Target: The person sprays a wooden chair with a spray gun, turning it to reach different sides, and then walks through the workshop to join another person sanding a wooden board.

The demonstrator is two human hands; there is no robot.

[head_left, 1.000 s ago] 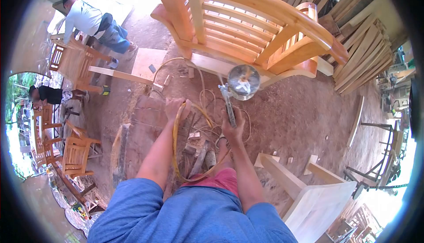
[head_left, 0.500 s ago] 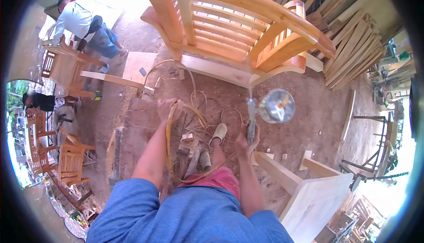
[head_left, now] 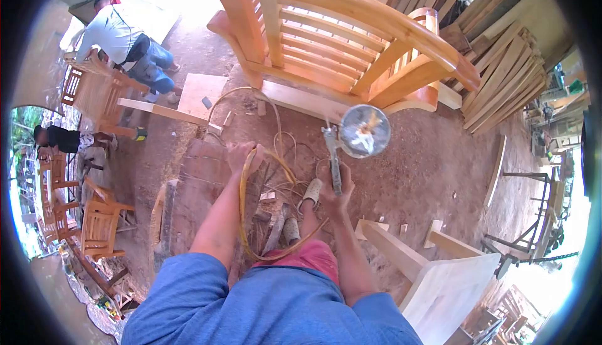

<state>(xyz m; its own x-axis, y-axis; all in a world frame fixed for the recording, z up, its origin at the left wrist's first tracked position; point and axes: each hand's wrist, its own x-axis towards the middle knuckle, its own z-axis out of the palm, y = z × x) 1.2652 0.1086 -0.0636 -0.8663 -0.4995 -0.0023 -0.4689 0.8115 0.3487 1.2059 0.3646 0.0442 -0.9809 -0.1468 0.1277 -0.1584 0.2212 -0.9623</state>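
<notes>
My right hand is wrapped round the handle of a spray gun, which has a round cup on its right side. A yellow hose loops across my lap, and my left hand is closed round its upper part. In front of the gun stands a glossy orange-brown wooden bench with a slatted back and a curved top rail. A faint spray mist shows at the nozzle, which points toward the bench.
Hose coils and wood scraps lie by my feet. A pale wooden piece with legs is at lower right. Stacked boards stand at upper right. Wooden chairs are at left. One person bends at upper left; another is farther off.
My right hand and the spray gun have moved left, and the cup with them. The view has shifted slightly, so the bench appears a little further right. My left hand still grips the hose.
</notes>
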